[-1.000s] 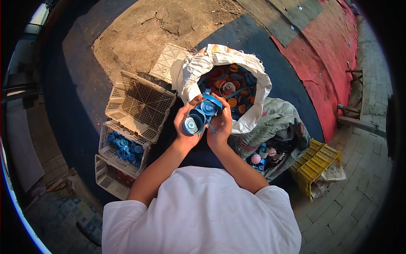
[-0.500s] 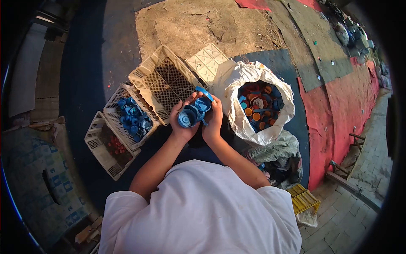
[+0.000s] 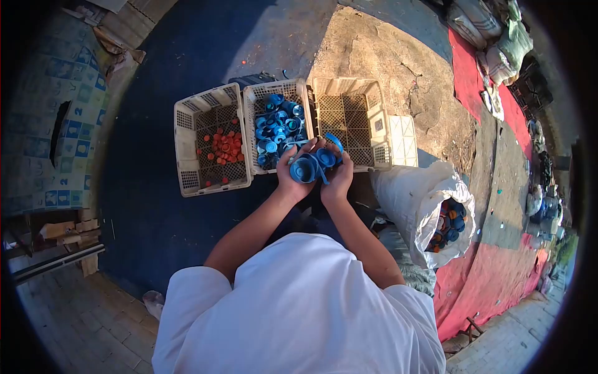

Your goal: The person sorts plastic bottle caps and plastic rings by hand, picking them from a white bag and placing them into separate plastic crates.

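Cupped side by side, my left hand (image 3: 291, 177) and my right hand (image 3: 340, 181) hold several blue plastic caps (image 3: 303, 169) between them. One cap with a curved strip stands up by my right fingers. Just beyond my left hand is the middle crate (image 3: 250, 103), which holds many blue caps (image 3: 274, 128). The left crate (image 3: 181, 134) has small red caps (image 3: 227, 147) on its mesh floor. Past my right hand is a third crate (image 3: 352, 115) with a bare mesh floor.
A white sack (image 3: 405, 190) of mixed caps (image 3: 450, 221) leans at the right, over a greenish bag (image 3: 405, 258). A pale lattice panel (image 3: 403, 142) adjoins the third crate. Red mats (image 3: 498, 280) and filled sacks (image 3: 498, 62) lie farther right.
The view has turned to the left, so the crates now stand ahead and the sack is farther right. Both hands still hold the blue caps, now near the middle crate.
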Demonstrator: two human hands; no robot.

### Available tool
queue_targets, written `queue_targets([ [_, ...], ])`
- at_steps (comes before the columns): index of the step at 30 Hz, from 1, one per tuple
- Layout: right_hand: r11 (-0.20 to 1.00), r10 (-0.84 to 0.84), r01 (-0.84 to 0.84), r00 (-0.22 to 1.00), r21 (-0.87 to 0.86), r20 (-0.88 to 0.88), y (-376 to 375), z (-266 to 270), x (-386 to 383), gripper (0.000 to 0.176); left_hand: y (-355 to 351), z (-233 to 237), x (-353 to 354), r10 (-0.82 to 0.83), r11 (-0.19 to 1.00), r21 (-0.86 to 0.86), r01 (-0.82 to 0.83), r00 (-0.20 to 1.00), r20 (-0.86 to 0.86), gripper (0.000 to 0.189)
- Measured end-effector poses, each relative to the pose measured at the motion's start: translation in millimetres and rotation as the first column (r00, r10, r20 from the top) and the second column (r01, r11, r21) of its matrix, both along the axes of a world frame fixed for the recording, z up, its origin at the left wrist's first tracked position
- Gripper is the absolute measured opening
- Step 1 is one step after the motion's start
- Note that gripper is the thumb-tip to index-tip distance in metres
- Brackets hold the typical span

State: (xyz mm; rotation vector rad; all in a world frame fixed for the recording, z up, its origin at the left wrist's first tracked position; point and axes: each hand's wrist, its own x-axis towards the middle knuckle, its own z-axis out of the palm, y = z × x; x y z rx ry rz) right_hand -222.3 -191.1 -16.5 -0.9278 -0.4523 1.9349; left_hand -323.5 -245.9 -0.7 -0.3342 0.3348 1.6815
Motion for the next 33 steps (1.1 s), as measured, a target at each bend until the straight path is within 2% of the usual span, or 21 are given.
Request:
queue_targets([
  [5, 0.982, -0.061, 0.069, 0.997, -0.174, 0.052, -28.0, -7.5, -80.9, 0.038, -36.9, -29.0, -74.4, 0.005, 1.000, -0.002, -0.005, 0.999, -0.032, 0.057],
  [8, 0.974, -0.067, 0.079, 0.996, -0.213, 0.060, -37.0, -24.0, -110.4, 0.037, -48.0, -30.2, -105.4, -0.021, 1.000, 0.016, 0.021, 1.000, -0.024, 0.057],
  [12, 0.977, 0.011, 0.018, 0.991, -0.211, 0.134, -45.4, -42.7, -132.5, 0.035, -62.2, -36.7, -133.3, -0.038, 0.999, -0.037, 0.036, 0.999, -0.033, 0.056],
  [15, 0.968, 0.070, -0.009, 0.970, -0.252, 0.233, -46.1, -53.6, -145.7, 0.040, -61.6, -49.2, -143.0, -0.015, 0.997, -0.078, 0.015, 1.000, -0.003, 0.056],
  [19, 0.951, 0.154, -0.083, 0.963, -0.298, 0.221, -39.8, -71.2, -150.4, 0.039, -60.7, -64.2, -147.2, -0.031, 0.988, -0.148, 0.033, 0.999, 0.010, 0.061],
  [26, 0.909, 0.284, -0.172, 0.922, -0.379, 0.263, -23.4, -77.2, -166.7, 0.066, -43.3, -89.2, -168.4, -0.149, 0.989, -0.002, 0.149, 0.981, -0.125, 0.068],
  [29, 0.920, 0.288, -0.190, 0.921, -0.344, 0.261, -17.7, -78.5, -169.1, 0.076, -37.0, -84.3, -178.6, -0.159, 0.986, -0.076, 0.152, 0.981, -0.107, 0.069],
  [33, 0.927, 0.298, -0.204, 0.910, -0.316, 0.288, -10.2, -84.8, -166.1, 0.080, -32.2, -77.9, -184.3, -0.173, 0.979, -0.128, 0.159, 0.979, -0.109, 0.070],
])
